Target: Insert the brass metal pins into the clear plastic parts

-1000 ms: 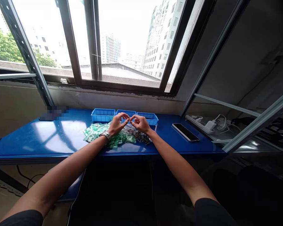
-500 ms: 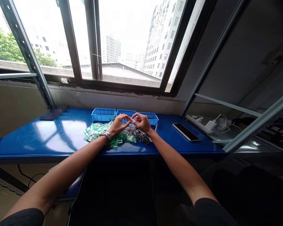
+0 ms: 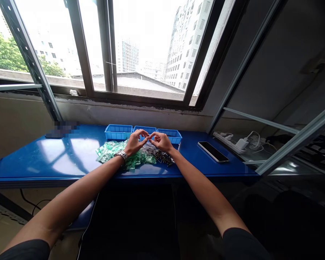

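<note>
My left hand (image 3: 135,143) and my right hand (image 3: 161,142) meet fingertip to fingertip above the blue table. Thumb and forefinger of each are pinched together; whatever sits between them is too small to make out. Under and beside my left hand spreads a heap of small clear-and-green plastic packets (image 3: 108,151). Below my right hand lies a pile of dark, thin screw-like pieces with shiny shafts (image 3: 164,158). Three blue plastic bins stand in a row just behind: a left bin (image 3: 119,135), a middle bin (image 3: 144,128) partly covered by my hands, and a right bin (image 3: 176,138).
A phone (image 3: 213,151) lies face up on the blue table (image 3: 56,166), right of the piles. Past it, a power strip (image 3: 229,142) holds a white charger (image 3: 242,143). Metal uprights (image 3: 47,94) frame the table, with a window (image 3: 148,47) behind.
Both hands stay joined over the piles. The fingertips have shifted slightly left, and the right hand's fingers have curled a little closer.
</note>
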{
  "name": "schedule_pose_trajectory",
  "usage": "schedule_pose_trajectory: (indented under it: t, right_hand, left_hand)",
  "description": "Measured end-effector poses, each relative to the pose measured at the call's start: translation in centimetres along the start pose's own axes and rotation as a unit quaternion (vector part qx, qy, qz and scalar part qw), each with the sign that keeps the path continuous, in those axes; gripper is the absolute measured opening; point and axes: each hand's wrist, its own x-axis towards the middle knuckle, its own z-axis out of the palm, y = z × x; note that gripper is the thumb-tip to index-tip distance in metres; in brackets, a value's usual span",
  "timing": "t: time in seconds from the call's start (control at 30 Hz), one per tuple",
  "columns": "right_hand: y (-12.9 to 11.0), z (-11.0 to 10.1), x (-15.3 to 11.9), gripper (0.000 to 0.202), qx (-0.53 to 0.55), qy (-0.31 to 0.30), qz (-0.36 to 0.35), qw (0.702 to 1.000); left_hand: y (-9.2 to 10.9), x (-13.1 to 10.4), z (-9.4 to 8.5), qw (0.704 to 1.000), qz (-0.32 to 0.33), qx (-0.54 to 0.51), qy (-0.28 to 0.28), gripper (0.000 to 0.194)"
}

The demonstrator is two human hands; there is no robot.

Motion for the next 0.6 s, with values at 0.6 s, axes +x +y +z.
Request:
schedule_pose_trajectory:
  t: [0.6]
  right_hand:
    - [-0.82,-0.22,-0.10,0.018,-0.019,0.080,0.000,0.997]
  left_hand:
    - [0.13,-0.08,0.22,0.999,-0.012,0.007,-0.050,0.019]
